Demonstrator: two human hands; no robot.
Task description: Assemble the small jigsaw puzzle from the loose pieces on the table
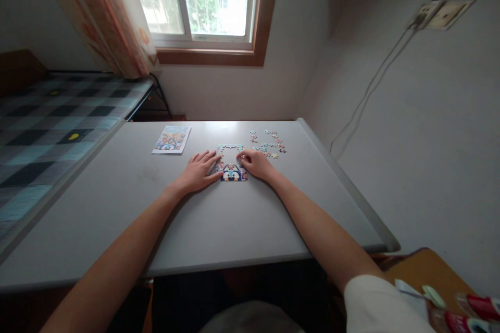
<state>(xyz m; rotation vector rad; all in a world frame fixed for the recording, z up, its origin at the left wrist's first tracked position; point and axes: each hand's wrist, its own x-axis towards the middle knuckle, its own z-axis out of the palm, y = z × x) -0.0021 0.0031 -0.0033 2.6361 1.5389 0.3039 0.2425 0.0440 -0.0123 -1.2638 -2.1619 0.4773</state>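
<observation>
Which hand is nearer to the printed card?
Left. The left hand lies just right of the printed card; the right hand is farther away, at the right side of the puzzle.

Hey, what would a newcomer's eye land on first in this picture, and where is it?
Probably the bright, barred glass window at the top, left of centre, beside an orange-patterned fabric curtain. Next, the partly assembled, colourful jigsaw puzzle in the middle of the pale grey table, its centre open, with the left hand at its left edge and the right hand at its right.
</observation>
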